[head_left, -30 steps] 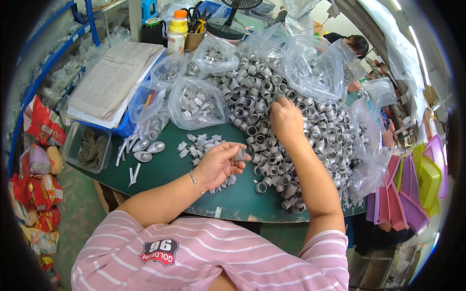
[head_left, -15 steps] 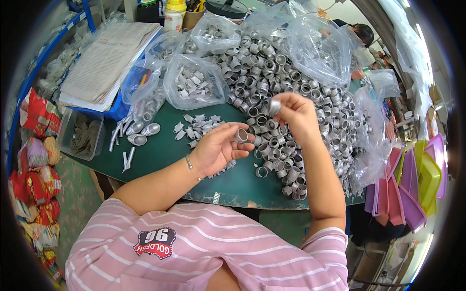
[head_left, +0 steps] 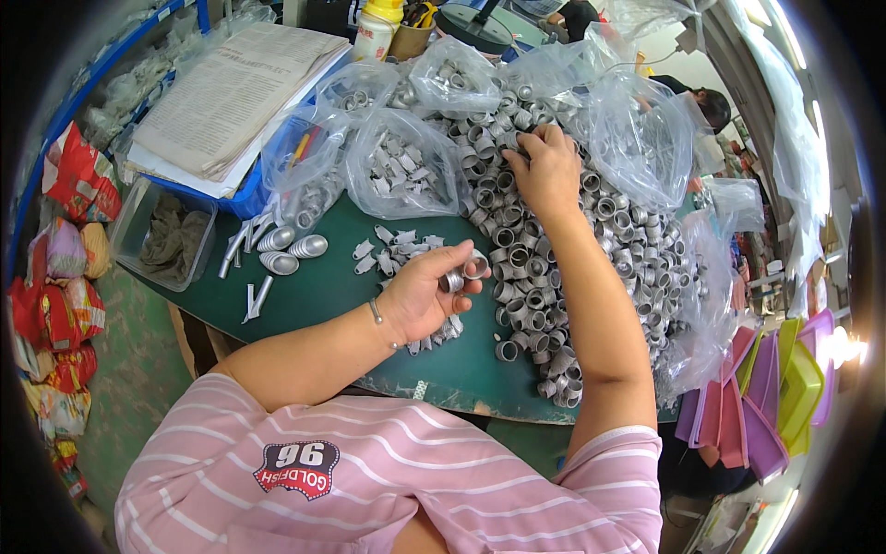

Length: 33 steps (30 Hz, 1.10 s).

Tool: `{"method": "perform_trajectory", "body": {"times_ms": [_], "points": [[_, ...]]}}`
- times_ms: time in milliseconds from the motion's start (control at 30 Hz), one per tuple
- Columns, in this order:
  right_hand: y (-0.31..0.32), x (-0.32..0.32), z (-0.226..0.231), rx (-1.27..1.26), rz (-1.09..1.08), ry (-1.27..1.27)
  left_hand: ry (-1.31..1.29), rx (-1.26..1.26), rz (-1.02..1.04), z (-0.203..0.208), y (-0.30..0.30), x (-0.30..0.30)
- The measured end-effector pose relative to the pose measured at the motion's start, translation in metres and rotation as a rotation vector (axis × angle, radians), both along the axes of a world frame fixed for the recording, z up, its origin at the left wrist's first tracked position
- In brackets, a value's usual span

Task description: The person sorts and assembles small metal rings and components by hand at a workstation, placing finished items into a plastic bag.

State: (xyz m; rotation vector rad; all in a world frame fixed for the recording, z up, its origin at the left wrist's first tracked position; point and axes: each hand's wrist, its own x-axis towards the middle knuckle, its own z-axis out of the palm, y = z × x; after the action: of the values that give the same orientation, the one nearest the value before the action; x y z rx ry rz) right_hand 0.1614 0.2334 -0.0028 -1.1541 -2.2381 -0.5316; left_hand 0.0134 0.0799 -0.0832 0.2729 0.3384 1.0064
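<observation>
My left hand (head_left: 417,300) is closed around two short grey metal rings (head_left: 451,281), held side by side between thumb and fingers. It hovers over the dark green table at the left edge of a large heap of similar rings (head_left: 637,247). Farther off, my right hand (head_left: 552,180) reaches onto the far part of that heap with its fingers bent together. What lies between those fingertips is hidden. Small flat grey metal pieces (head_left: 395,247) are scattered beyond my left wrist, and more lie partly under that hand.
Clear plastic bags (head_left: 403,166) of metal parts stand beyond my hands. To the left are spoon-shaped metal pieces (head_left: 307,246), a clear tub (head_left: 166,231) holding dark cloth, and papers (head_left: 231,97) on a blue tray. Coloured plastic bins (head_left: 762,397) sit at the right; people work farther back.
My right hand has moved away from my left, out to the far heap, and no longer holds up a ring. My left hand now has two rings where one showed. The view has shifted slightly.
</observation>
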Motion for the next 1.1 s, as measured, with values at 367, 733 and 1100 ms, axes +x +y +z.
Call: {"method": "perform_trajectory", "body": {"times_ms": [367,733,1100], "points": [[-0.041,0.026,-0.009,-0.584,0.495,0.943,0.019,-0.039,0.034,0.008,-0.008,-0.002],[-0.108,0.03,-0.001,-0.43,0.431,0.461,-0.009,-0.091,-0.055,0.02,-0.005,-0.001],[-0.082,0.172,0.03,0.034,-0.174,0.404,-0.11,-0.137,-0.156,0.005,-0.008,0.004]]}}
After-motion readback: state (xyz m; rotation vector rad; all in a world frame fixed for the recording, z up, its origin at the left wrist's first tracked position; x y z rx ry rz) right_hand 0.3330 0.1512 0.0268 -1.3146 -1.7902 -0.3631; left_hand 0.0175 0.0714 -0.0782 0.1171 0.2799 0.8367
